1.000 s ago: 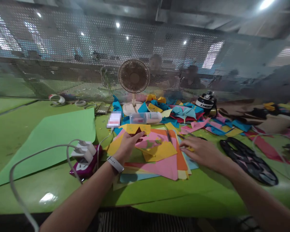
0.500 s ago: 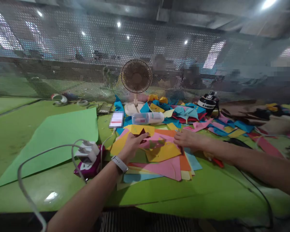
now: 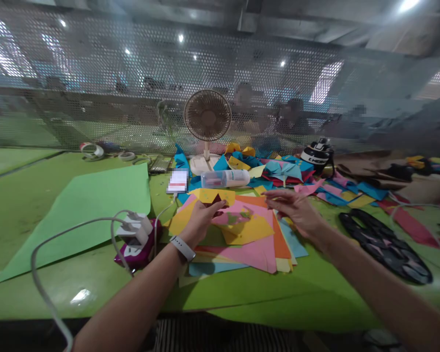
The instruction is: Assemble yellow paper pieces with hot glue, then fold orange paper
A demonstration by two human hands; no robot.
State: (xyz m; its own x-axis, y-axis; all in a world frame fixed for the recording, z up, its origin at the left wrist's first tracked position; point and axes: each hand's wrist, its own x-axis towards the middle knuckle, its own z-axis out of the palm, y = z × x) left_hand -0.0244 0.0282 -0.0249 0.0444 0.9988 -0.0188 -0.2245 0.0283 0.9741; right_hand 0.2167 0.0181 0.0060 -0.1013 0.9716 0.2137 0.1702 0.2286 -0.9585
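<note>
My left hand (image 3: 204, 215), a pale watch band on its wrist, pinches a folded piece of yellow paper (image 3: 209, 196) with a dark red patch by the thumb. Below it lies a loose stack of coloured sheets: a yellow sheet (image 3: 247, 232), a pink sheet (image 3: 256, 256) and an orange sheet (image 3: 281, 244), some with small scraps on top. Over the right edge of this stack hovers my right hand (image 3: 298, 210), its fingers stretched out and apart, with nothing visible in them.
A large green sheet (image 3: 99, 205) covers the left side. White plugs (image 3: 135, 227) sit on a purple box (image 3: 143, 254). Behind are a fan (image 3: 207, 117), a phone (image 3: 178, 181), a clear bottle (image 3: 225, 178) and paper scraps (image 3: 286, 171). A black sole-shaped object (image 3: 385, 244) lies right.
My right hand has opened from a pinch at the stack's right edge and lifted slightly. Its forearm swung down, uncovering the black sole-shaped object. My left hand stays put.
</note>
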